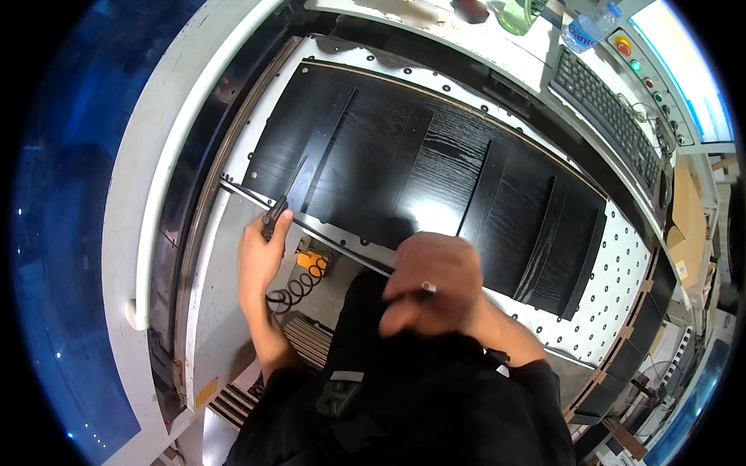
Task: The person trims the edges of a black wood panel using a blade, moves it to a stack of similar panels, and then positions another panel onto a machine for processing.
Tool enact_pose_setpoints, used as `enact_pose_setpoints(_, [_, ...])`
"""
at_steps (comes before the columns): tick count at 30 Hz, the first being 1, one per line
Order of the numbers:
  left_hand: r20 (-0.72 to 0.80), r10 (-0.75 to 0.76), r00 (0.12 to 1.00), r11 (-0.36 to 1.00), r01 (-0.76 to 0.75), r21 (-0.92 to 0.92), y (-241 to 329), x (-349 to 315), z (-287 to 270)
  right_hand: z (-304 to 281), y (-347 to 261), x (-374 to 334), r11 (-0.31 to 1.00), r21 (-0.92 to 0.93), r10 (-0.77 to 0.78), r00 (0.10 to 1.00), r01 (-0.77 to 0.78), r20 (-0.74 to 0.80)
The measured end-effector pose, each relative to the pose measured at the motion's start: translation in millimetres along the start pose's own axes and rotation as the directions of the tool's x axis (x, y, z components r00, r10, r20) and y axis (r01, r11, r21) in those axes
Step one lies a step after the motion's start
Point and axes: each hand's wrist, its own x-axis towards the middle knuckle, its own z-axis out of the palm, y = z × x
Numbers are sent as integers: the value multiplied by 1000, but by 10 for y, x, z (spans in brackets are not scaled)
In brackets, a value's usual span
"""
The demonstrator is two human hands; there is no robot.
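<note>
Nearest the camera, our right hand [432, 281] is curled into a loose fist, pinching a small pale object [428, 286] we cannot identify. Our left hand [262, 252] is clenched around a black-handled blade tool [281, 202], its tip resting on the black woodgrain panel [435, 167]. That panel lies flat on the white perforated machine bed [614, 311], just beyond the metal front rail [326, 233]. Farther off, upper right, sit a keyboard [610, 116] and a green bottle [519, 14].
</note>
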Motion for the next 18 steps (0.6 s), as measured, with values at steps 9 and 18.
enact_pose_setpoints(9, [-690,162,705,903,-388,-185,-452,178,-708,707,-435,865,870,386,-297,951,308,-89])
enact_pose_setpoints(18, [-928,175,328,826,-562,-43,-731,667,-1360,574,-542,917,849,244,-382,863,469,-332])
